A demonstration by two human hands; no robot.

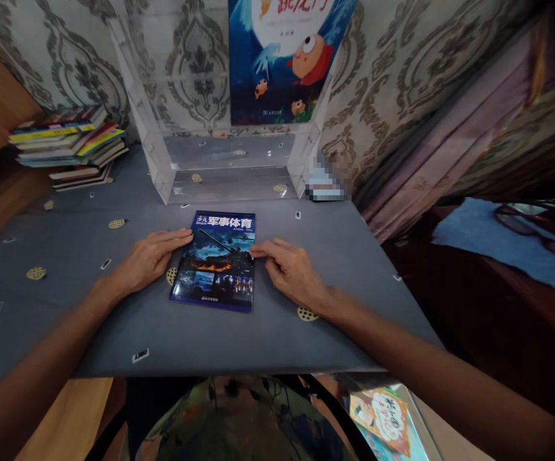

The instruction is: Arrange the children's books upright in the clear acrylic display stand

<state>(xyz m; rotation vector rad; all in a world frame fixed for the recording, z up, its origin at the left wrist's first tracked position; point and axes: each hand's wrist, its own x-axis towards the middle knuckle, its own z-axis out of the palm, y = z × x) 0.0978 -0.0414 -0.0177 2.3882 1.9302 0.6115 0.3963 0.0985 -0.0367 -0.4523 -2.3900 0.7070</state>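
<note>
A dark blue book with a tank picture and white Chinese characters lies flat on the grey cloth-covered table, cover up and slightly turned. At its upper left edge, the fingertips of my left hand touch it, fingers stretched out and palm down. On the opposite side my right hand rests on the table, its extended fingers touching the book's right edge and the other fingers loosely bent. Neither hand is wrapped round the book. Behind it stands a clear acrylic rack holding a blue picture book with orange fish.
A stack of books stands at the table's back left. A partly pixelated item lies right of the rack. Beyond the table's right edge are a pink curtain and blue cloth. Another book is below the front edge.
</note>
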